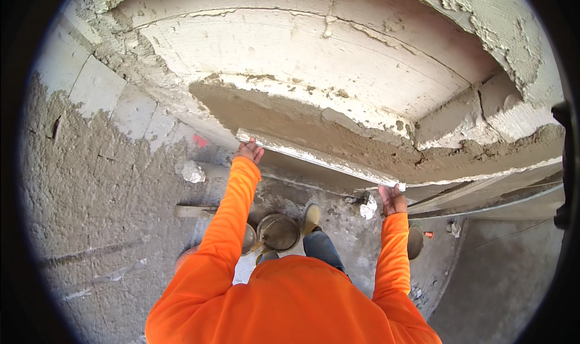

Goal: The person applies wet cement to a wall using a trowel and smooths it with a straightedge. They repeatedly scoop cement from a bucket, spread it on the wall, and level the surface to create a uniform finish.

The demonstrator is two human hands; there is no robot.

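Holding a white-smeared bar by its near edge, in fingers of left hand at left, right hand at right.

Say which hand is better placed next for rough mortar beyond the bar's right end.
Likely the right hand: at the right end of the pale bar, it is nearer that rough mortar. The left hand is at the opposite end.

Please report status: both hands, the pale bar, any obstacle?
Left hand, right hand: holding pale bar near its ends. Bar along edge of mortar. Bucket below, by boot, clear of bar.
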